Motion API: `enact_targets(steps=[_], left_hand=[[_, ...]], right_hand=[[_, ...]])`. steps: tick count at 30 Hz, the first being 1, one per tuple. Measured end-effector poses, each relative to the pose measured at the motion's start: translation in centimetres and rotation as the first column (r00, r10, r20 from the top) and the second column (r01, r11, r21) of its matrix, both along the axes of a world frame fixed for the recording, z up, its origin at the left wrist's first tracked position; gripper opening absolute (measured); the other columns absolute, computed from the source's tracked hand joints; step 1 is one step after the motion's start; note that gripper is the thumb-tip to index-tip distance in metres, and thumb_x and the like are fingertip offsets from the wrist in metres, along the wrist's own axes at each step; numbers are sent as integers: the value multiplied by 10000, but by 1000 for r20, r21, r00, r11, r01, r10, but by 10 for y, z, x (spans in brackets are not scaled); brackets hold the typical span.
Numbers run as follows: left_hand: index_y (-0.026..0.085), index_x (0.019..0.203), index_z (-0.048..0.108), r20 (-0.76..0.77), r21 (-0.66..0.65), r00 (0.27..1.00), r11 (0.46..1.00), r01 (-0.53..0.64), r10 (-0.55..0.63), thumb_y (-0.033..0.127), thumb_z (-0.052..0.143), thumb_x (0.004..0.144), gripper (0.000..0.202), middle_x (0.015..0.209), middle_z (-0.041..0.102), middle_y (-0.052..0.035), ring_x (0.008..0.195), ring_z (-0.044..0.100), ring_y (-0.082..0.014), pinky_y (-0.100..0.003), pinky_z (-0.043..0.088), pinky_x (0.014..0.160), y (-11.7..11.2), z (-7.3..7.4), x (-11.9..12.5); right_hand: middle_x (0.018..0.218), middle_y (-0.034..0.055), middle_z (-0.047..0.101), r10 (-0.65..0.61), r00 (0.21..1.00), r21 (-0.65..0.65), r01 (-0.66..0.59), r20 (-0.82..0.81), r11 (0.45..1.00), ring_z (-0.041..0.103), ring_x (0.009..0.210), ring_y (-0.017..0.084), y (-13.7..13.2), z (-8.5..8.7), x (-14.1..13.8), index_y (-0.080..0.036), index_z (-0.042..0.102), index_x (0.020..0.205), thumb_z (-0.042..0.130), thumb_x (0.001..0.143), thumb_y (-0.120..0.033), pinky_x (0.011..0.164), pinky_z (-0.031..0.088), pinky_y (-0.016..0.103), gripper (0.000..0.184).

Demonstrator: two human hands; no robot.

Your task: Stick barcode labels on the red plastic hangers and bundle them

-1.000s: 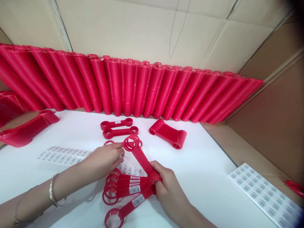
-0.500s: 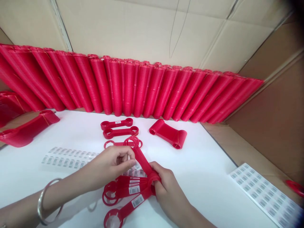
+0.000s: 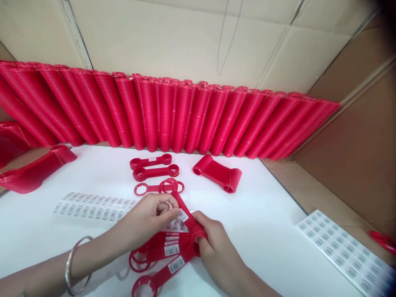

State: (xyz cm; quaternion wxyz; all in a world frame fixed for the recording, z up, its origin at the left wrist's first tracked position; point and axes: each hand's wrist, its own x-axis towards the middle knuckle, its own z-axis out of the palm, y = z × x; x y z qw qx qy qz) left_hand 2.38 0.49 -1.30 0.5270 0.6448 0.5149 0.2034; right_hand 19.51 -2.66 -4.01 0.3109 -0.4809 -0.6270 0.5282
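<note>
My right hand grips a fan of flat red plastic pieces with ringed ends, pinching them at one end. Several of the fanned pieces carry white barcode labels. My left hand is closed in a pinch on a small barcode label, which lies against the upper piece in the fan. Under the left forearm and the fan is a sheet of barcode labels, partly hidden. Just beyond the hands lie a single flat red piece and two short red stacks, one behind the other.
A long row of tall red stacks leans along the cardboard wall. A banded red bundle lies right of centre, another bundle at the left. A thick pad of barcode label sheets rests at the right edge.
My left hand has moved slightly right and brought the label down onto the upper red piece. My right hand keeps its grip on the fan. The whole view has shifted a little.
</note>
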Motion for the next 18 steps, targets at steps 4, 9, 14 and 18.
enact_targets(steps=[4,9,14,18], left_hand=[[173,723,519,26,-25,1000,1000,-12,12,409,483,817,256,460,328,92,424,262,-61,-186,183,408,1,-2,1],[177,733,514,40,-23,999,1000,0,1,419,480,820,259,482,352,86,444,299,-68,-189,220,431,3,-7,0],[182,736,532,-171,197,985,980,20,15,408,417,855,280,494,375,70,464,354,-87,-206,265,454,-2,-12,-1],[182,733,533,-473,625,874,741,246,109,344,385,883,266,578,522,20,534,477,-127,-249,346,512,-8,-18,-1]], right_hand=[[745,-3,611,2,1000,-3,-2,-13,1000,554,671,130,-1,1,0,-192,507,755,326,659,-17,606,411,216,269],[747,-4,614,2,1000,3,-2,-27,1000,555,669,127,-1,2,-1,-192,506,737,319,647,-6,598,409,215,279],[700,-13,588,-2,1000,5,2,12,1000,536,650,128,-1,0,0,-196,482,730,325,642,-7,603,404,223,260],[721,-15,578,18,1000,26,-19,24,999,525,661,121,-2,-1,0,-197,483,740,314,642,-2,626,405,221,277]])
